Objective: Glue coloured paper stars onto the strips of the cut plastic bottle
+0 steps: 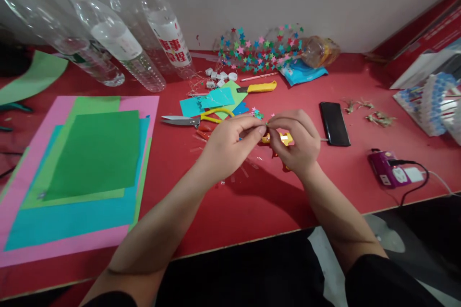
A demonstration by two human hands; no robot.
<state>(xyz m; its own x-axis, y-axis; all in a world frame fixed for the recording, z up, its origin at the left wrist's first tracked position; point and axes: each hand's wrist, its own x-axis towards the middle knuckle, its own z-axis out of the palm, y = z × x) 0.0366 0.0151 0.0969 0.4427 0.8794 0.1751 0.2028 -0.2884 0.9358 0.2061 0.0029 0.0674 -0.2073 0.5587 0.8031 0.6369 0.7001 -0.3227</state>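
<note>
My left hand [230, 141] and my right hand [297, 141] meet above the middle of the red table, thumbs and forefingers pinched together. A speck of green shows between the fingertips, too small to name. Just beneath them lies a yellow and orange tool [284, 138], partly hidden by my right hand. Beyond my fingers is a little heap of star cutouts [256, 113]. Yellow-handled scissors [187, 120] lie to the left of my left hand, close to turquoise paper pieces [216, 99] and a yellow utility knife [261, 87].
Sheets of coloured paper [95, 153] are stacked at left, below several plastic bottles [169, 38]. Strings of colourful stars [259, 50] lie along the wall. A phone [334, 123] and a purple power adapter [387, 168] with cables are on the right. Clear tape scraps litter the centre.
</note>
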